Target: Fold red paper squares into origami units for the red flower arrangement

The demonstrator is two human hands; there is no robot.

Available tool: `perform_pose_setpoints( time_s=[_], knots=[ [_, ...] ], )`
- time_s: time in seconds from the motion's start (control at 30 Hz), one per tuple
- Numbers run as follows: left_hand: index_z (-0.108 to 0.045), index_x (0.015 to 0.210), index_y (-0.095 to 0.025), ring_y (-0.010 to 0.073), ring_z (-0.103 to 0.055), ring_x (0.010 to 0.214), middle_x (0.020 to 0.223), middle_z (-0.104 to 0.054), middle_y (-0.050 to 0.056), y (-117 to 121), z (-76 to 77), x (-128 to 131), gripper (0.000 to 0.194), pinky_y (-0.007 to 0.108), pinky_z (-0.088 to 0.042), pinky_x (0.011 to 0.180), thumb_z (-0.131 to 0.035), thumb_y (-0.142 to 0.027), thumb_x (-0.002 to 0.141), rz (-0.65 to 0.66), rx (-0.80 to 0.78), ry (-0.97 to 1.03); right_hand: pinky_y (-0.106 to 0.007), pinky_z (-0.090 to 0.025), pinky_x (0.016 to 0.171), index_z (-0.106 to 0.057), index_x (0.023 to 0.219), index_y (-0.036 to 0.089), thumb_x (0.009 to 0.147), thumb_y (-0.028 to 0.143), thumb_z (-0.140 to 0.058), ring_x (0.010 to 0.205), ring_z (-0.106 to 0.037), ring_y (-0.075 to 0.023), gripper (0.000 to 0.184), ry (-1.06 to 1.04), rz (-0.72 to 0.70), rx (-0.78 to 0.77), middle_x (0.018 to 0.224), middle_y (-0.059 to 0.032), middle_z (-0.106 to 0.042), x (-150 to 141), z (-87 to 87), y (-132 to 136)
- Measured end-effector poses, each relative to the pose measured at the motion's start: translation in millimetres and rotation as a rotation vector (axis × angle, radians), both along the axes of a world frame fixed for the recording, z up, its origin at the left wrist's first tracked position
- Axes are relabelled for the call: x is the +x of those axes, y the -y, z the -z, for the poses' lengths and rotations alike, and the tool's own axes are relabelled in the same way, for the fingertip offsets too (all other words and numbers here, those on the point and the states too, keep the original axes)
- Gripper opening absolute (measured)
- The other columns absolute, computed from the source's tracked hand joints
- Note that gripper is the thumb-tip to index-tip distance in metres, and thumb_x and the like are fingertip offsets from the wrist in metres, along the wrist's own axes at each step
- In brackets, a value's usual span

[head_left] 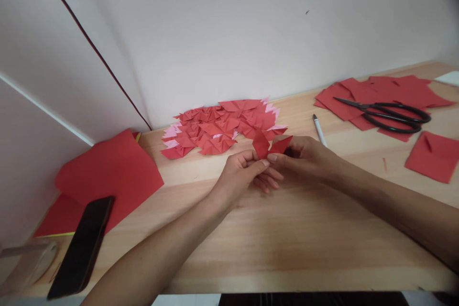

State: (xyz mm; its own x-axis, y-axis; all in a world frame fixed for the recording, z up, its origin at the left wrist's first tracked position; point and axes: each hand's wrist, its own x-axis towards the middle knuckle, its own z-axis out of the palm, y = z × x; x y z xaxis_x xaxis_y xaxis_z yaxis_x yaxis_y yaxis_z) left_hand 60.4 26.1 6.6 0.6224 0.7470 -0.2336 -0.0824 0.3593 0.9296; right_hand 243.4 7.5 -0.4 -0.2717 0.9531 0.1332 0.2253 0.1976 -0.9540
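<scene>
Between my hands, above the wooden table, is a small folded red paper piece with two pointed flaps spread upward like wings. My left hand pinches its lower left side between thumb and forefinger, the other fingers reaching out below it. My right hand grips the lower right side, thumb in front; its other fingers are partly hidden behind. Just beyond my hands lies a heap of similar folded paper pieces, mostly red with some pink at both ends.
Large red sheets lie at the left, with a black phone on them and a clear container nearby. To the right are a pen, red paper squares, black-handled scissors and another red square stack. A wall stands behind.
</scene>
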Motion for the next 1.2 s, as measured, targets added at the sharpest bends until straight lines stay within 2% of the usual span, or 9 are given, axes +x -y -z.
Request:
perform_pose_setpoints(
  time_s=[0.17,0.23,0.4,0.53,0.7,0.8,0.93,1.1,1.2],
  knots=[
    [-0.060,0.087,-0.011,0.0117,-0.063,0.051,0.070,-0.072,0.007,2.3,0.4,-1.7,0.021,0.020,-0.047,0.047,-0.065,-0.030,0.080,-0.017,0.048,0.006,-0.026,-0.045,0.062,-0.065,0.080,0.018,0.083,0.042,-0.064,0.069,-0.060,-0.0151,0.024,0.010,-0.035,-0.013,0.075,-0.0010,-0.066,1.8,2.5,-2.8],
    [-0.060,0.085,-0.011,0.0113,-0.062,0.049,0.068,-0.072,0.007,4.0,-0.2,-1.5,0.019,0.019,-0.046,0.046,-0.065,-0.029,0.079,-0.016,0.059,0.009,-0.025,-0.044,0.061,-0.064,0.075,0.019,0.086,0.043,-0.061,0.066,-0.060,-0.0142,0.027,0.048,-0.061,-0.017,0.071,0.0000,-0.065,-0.4,0.8,-0.6],
    [-0.060,0.078,-0.012,0.0118,-0.060,0.045,0.062,-0.070,0.006,6.6,-1.0,-0.7,0.012,0.022,-0.046,0.048,-0.062,-0.023,0.075,0.064,0.027,0.016,-0.026,-0.042,0.059,-0.062,0.060,0.020,0.095,0.046,-0.045,0.062,-0.061,-0.0146,0.047,0.111,-0.128,-0.028,0.063,-0.0006,-0.067,-9.5,-13.6,12.9],
    [-0.061,0.075,-0.011,0.0100,-0.056,0.040,0.058,-0.069,0.005,5.2,0.5,-1.7,0.013,0.021,-0.044,0.045,-0.064,-0.024,0.073,0.076,-0.015,0.024,-0.028,-0.045,0.067,-0.065,0.061,0.021,0.098,0.045,-0.039,0.069,-0.064,-0.0170,0.051,0.068,-0.145,-0.063,0.069,-0.0020,-0.071,-14.9,-20.6,20.1],
    [-0.058,0.068,-0.012,0.0089,-0.052,0.037,0.054,-0.067,0.004,4.1,0.6,-2.0,0.014,0.019,-0.039,0.040,-0.063,-0.024,0.074,0.008,-0.015,-0.011,-0.030,-0.044,0.070,-0.064,0.062,0.020,0.097,0.047,-0.040,0.070,-0.060,-0.0178,0.049,0.118,-0.075,-0.055,0.069,-0.0026,-0.068,-15.1,-12.2,17.1],
    [-0.055,0.066,-0.013,0.0076,-0.050,0.035,0.052,-0.065,0.003,4.9,-0.7,-0.8,0.014,0.018,-0.037,0.039,-0.062,-0.023,0.074,-0.019,-0.007,-0.025,-0.028,-0.040,0.063,-0.061,0.061,0.019,0.096,0.049,-0.039,0.064,-0.054,-0.0157,0.051,0.209,-0.017,-0.029,0.064,-0.0020,-0.062,-13.4,-5.7,13.9],
    [-0.053,0.065,-0.014,0.0068,-0.049,0.034,0.052,-0.065,0.002,5.4,-1.1,0.1,0.019,0.018,-0.034,0.037,-0.063,-0.027,0.074,-0.011,-0.002,-0.055,-0.026,-0.030,0.051,-0.050,0.053,0.018,0.095,0.051,-0.041,0.052,-0.041,-0.0109,0.053,0.245,0.048,-0.031,0.052,0.0021,-0.047,-11.2,-2.0,11.1],
    [-0.050,0.064,-0.015,0.0068,-0.052,0.036,0.055,-0.067,0.003,4.9,-1.2,-1.2,0.026,0.017,-0.032,0.037,-0.067,-0.032,0.072,-0.005,-0.020,-0.072,-0.026,-0.025,0.048,-0.050,0.052,0.018,0.095,0.051,-0.042,0.049,-0.035,-0.0095,0.055,0.216,0.011,-0.040,0.050,0.0025,-0.044,-8.5,-2.2,8.6],
    [-0.049,0.063,-0.015,0.0067,-0.052,0.036,0.055,-0.067,0.003,5.0,-1.7,-2.0,0.028,0.017,-0.033,0.038,-0.069,-0.034,0.071,0.001,-0.015,-0.063,-0.026,-0.028,0.049,-0.055,0.054,0.018,0.095,0.050,-0.043,0.051,-0.039,-0.0101,0.053,0.204,-0.026,-0.028,0.053,0.0015,-0.049,-7.3,-2.1,8.5]
  ],
)
